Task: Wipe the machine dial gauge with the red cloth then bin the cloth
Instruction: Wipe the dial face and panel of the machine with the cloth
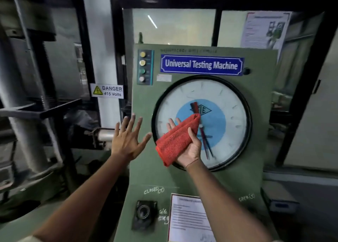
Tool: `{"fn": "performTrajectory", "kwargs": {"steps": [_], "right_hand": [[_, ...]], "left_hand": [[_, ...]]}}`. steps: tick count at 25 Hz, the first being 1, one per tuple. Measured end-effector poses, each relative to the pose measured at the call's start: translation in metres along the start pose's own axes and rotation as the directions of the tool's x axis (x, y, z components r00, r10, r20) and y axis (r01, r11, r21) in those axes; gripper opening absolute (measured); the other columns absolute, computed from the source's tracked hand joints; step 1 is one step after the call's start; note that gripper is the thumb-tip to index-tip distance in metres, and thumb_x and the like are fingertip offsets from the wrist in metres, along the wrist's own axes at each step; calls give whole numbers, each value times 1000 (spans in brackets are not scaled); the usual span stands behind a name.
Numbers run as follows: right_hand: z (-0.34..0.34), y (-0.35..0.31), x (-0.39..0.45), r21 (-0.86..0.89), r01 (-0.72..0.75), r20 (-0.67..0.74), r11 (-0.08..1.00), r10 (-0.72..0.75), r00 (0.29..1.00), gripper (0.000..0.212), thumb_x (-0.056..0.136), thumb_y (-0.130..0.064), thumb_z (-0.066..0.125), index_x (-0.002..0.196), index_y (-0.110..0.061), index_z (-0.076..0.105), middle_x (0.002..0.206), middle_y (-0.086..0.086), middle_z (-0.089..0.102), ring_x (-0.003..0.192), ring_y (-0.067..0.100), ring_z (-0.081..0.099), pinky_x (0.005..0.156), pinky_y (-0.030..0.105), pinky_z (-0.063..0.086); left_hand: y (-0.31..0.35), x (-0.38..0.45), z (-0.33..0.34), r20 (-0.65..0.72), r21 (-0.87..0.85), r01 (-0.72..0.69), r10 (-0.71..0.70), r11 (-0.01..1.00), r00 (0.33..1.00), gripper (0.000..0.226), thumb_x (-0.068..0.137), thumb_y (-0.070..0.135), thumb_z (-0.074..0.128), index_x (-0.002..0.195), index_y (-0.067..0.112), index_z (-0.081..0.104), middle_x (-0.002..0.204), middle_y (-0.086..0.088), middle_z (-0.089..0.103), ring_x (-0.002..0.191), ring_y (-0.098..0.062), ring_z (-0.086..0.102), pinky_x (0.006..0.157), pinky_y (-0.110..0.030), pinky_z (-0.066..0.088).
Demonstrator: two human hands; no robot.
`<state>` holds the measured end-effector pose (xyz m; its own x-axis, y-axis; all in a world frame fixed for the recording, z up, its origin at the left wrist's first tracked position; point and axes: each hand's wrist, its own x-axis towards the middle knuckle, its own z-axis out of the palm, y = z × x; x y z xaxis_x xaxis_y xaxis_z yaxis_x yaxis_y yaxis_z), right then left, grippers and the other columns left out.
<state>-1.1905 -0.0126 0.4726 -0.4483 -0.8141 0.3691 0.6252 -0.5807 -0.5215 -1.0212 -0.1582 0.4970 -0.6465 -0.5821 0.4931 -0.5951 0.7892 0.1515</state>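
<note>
A large round dial gauge with a black rim, white face and blue centre sits on the green panel of the Universal Testing Machine. My right hand holds a folded red cloth in front of the gauge's lower left part, thumb over the cloth. My left hand is spread flat with fingers apart, just left of the gauge rim over the panel's left edge, holding nothing.
A strip of push buttons runs down the panel's upper left. A danger 415 volts sign hangs on the white pillar to the left. Below the gauge are a black knob and a paper sheet. Dark machine columns stand at far left.
</note>
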Motion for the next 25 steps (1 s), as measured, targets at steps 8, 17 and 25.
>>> {"fn": "performTrajectory", "kwargs": {"steps": [8,17,25], "right_hand": [[-50,-73,61,-43,32,-70,999,-35,997,66,97,-34,62,158,-13,48,158,14,57,144,26,57,128,54,31],[-52,-143,150,-542,27,-452,840,-319,833,42,90,-50,79,117,-18,75,113,2,77,108,22,74,91,38,60],[-102,-172,189,-762,-506,82,-404,-835,544,93,93,-13,65,171,-21,15,179,13,10,166,29,10,131,60,16]], "left_hand": [[56,96,50,-6,-41,-116,116,992,993,92,96,82,13,173,32,4,182,0,-2,169,-29,-2,135,-51,-4],[73,214,90,-140,-105,-253,237,962,961,100,90,84,6,173,28,9,182,1,2,169,-25,1,135,-49,-3],[77,235,141,-211,-45,-285,269,958,940,99,97,81,12,172,18,-1,181,1,-4,168,-19,-7,136,-41,-6]]}}
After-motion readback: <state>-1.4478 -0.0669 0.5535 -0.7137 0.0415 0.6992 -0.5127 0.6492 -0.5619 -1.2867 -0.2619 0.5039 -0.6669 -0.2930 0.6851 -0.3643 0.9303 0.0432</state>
